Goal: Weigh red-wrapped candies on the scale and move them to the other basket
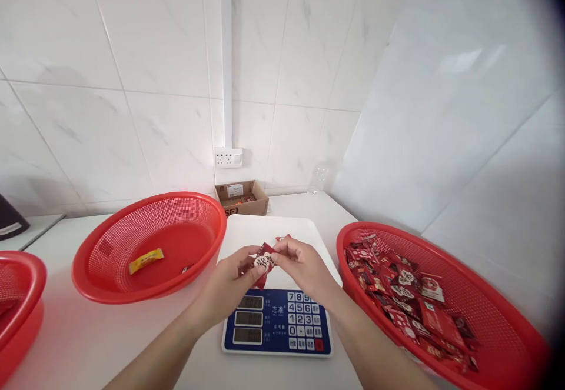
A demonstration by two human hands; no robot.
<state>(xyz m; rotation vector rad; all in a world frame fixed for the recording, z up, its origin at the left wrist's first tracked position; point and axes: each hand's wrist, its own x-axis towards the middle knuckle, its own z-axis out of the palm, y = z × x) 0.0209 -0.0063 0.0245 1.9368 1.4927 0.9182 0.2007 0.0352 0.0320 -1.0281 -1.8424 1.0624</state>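
Over the white pan (pixel 291 228) of a digital scale, both of my hands are closed on small red snack packets. My left hand (pixel 236 272) pinches a red packet (pixel 263 260) with a pale printed label facing up. From the other side, my right hand (pixel 302 263) has thumb and fingertips on the same packet. A red corner of another packet (pixel 285 237) shows above my right fingers; whether it is held or lies on the pan I cannot tell. Below my hands is the scale's blue keypad panel (pixel 278 322) with small displays, partly covered by my left hand.
At right, a red basket (pixel 498 272) holds many red packets (pixel 406 293). A red basket (pixel 150 202) on the left contains a yellow packet (pixel 146 260) and a small scrap. Another red basket (pixel 26 266) is at far left. A cardboard box (pixel 256 205) stands behind the scale, below a wall socket (pixel 228 157).
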